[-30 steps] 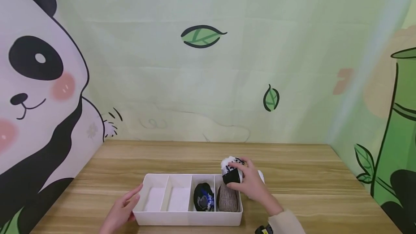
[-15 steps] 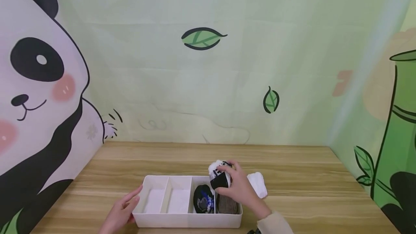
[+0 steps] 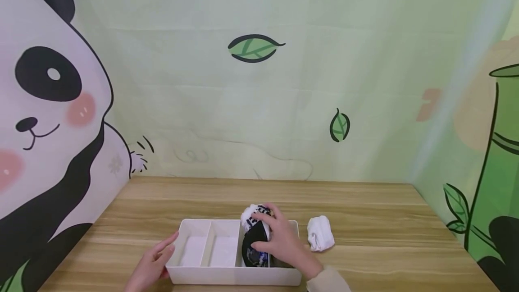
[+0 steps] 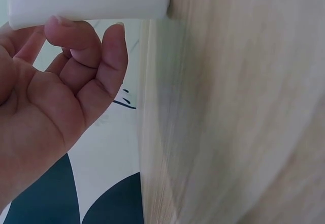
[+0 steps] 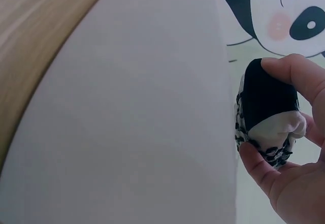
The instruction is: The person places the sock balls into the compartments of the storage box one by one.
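In the head view, a white divided box (image 3: 233, 276) stands on the table. My left hand (image 3: 149, 262) touches its left end wall, and in the left wrist view the bent fingers (image 4: 116, 46) meet the wall's edge. My right hand (image 3: 284, 240) pinches a rolled black-and-white pair of socks (image 5: 271, 94) between thumb and fingers, above the box's rim. Below it, a dark rolled pair of socks with blue marks (image 3: 257, 259) sits in the third compartment from the left. The rightmost compartment, mostly covered by my right hand, shows a strip of brown-grey rolled socks (image 3: 279, 263).
A white rolled pair of socks (image 3: 320, 233) lies on the wooden table (image 3: 377, 238) to the right of the box. The two left compartments show bare white floors. Behind the table hangs a printed backdrop (image 3: 259, 102) with a panda and leaves.
My right hand has carried the black-and-white socks leftward, from over the rightmost compartment to over the third one. The white socks on the table have come into full view. My left hand stays put.
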Demonstrator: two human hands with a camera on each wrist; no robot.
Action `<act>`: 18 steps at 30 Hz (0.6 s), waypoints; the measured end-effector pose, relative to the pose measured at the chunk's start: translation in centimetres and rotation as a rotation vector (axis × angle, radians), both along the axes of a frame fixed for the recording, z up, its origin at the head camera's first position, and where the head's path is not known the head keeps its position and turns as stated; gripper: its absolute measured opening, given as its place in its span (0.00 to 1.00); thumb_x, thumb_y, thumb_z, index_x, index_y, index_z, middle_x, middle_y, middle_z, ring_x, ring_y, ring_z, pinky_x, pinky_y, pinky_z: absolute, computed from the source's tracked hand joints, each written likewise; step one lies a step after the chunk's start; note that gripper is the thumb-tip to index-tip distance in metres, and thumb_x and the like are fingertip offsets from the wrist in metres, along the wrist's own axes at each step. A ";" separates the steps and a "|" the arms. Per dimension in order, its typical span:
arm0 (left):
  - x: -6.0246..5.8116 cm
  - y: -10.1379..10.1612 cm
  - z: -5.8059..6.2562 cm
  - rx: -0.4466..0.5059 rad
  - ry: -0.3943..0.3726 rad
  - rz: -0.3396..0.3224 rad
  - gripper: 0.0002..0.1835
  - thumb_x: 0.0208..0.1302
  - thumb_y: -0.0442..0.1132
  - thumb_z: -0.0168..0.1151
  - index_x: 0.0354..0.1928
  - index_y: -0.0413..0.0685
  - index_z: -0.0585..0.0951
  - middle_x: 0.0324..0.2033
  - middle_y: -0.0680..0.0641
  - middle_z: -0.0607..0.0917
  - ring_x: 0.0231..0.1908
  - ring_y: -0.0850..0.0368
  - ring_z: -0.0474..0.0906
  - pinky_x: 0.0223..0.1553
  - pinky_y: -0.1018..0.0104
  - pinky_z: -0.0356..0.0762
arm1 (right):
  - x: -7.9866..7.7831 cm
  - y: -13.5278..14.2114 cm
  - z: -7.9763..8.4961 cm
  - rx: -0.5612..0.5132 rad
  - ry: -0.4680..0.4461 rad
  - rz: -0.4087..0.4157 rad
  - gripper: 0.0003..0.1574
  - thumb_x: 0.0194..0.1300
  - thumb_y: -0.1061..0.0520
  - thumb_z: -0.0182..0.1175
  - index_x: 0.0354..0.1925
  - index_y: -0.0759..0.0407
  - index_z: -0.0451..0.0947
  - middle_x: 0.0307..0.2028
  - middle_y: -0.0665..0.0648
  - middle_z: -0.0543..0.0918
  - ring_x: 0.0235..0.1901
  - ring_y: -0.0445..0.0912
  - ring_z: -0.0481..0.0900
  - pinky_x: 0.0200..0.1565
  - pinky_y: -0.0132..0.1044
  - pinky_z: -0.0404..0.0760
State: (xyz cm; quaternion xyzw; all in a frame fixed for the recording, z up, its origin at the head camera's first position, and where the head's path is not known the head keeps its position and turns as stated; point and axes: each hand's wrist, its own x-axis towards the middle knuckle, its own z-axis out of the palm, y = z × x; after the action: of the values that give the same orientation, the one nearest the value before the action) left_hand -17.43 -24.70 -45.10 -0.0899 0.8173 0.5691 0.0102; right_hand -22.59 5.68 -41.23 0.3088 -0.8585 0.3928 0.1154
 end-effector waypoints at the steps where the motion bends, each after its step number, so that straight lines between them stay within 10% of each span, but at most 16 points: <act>1: 0.0 0.0 0.0 -0.001 0.000 -0.001 0.21 0.68 0.37 0.44 0.62 0.44 0.64 0.32 0.40 0.77 0.16 0.56 0.65 0.18 0.69 0.66 | 0.0 -0.2 0.0 0.003 0.006 0.004 0.33 0.39 0.56 0.71 0.49 0.58 0.75 0.55 0.65 0.64 0.45 0.56 0.71 0.42 0.47 0.74; 18: 0.1 0.1 0.4 -0.037 -0.009 -0.014 0.21 0.68 0.36 0.44 0.62 0.41 0.63 0.25 0.43 0.76 0.16 0.55 0.66 0.19 0.68 0.67 | 0.6 -3.5 -1.1 0.013 -0.031 0.081 0.33 0.38 0.56 0.71 0.48 0.57 0.75 0.54 0.61 0.64 0.46 0.54 0.70 0.43 0.38 0.72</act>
State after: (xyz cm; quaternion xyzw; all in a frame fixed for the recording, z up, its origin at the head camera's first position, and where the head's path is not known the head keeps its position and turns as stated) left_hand -17.29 -24.59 -44.68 -0.0869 0.8281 0.5535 0.0163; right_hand -21.95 2.16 -42.36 0.3381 -0.8495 0.3961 0.0841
